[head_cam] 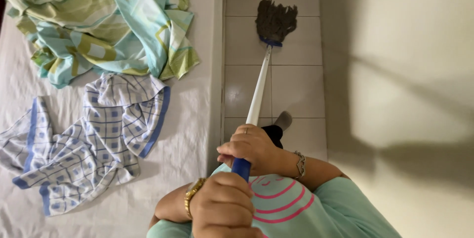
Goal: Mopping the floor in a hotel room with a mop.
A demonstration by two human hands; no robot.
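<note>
Head view: a mop (260, 77) stands on the tiled floor (296, 85) in the narrow strip between a bed (192, 134) on the left and a pale wall (400, 70) on the right, its dark stringy head far from the person. The right hand (252, 148) is wrapped around the white shaft, and the left hand (224, 206) grips the blue end nearer the body. On the bed lie a blue checked cloth (94, 144) and, farther off, a crumpled green and turquoise sheet (103, 20).

Soft daylight, sharp focus, shadows across wall (395, 95)
</note>
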